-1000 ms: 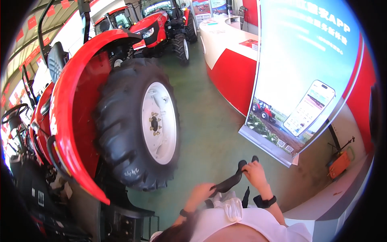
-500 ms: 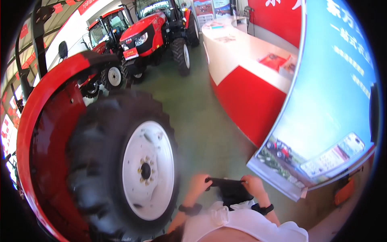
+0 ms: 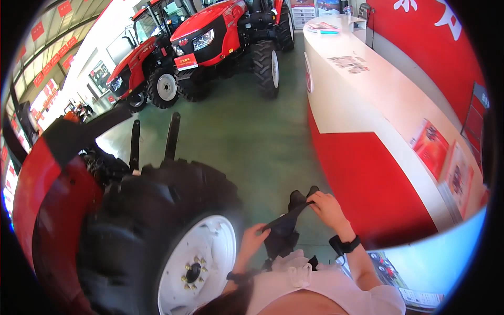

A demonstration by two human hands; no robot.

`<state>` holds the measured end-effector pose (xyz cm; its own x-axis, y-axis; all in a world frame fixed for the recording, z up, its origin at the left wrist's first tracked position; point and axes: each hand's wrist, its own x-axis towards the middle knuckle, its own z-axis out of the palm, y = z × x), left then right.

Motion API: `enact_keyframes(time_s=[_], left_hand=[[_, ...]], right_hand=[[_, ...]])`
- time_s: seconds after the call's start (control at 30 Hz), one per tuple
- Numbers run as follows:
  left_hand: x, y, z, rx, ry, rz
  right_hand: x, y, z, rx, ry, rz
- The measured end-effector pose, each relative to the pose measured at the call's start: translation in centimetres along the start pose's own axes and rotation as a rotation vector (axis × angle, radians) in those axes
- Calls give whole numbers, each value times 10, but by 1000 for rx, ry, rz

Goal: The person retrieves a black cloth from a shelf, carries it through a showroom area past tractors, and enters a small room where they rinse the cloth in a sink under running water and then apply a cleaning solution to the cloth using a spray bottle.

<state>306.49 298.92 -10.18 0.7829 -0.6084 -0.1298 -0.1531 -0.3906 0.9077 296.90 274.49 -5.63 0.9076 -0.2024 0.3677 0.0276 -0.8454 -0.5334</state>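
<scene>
One black cloth (image 3: 282, 233), level earlier, now slants

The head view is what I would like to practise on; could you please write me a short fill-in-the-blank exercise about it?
The left hand and right hand both hold a fabric item coloured ____.
The large tyre is fitted on a wheel rim coloured ____.
The curved counter stands toward the picture's ____ side.
The tractor bonnets ahead are coloured ____.

Missing words: black; white; right; red.
</scene>
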Motion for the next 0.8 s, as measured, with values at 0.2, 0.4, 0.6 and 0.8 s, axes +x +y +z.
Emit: enact_keyframes(time_s=[0.2,0.4,0.6,0.8], left_hand=[[157,42,-25,-2,107,170],[272,59,-24,153,94,410],[344,39,-26,181,-33,201],[448,45,-46,288,-94,107]], right_hand=[[52,37,16,96,-51,227],[134,79,5,45,46,358],[230,153,12,-39,102,197],[358,229,37,-1,-5,155]])
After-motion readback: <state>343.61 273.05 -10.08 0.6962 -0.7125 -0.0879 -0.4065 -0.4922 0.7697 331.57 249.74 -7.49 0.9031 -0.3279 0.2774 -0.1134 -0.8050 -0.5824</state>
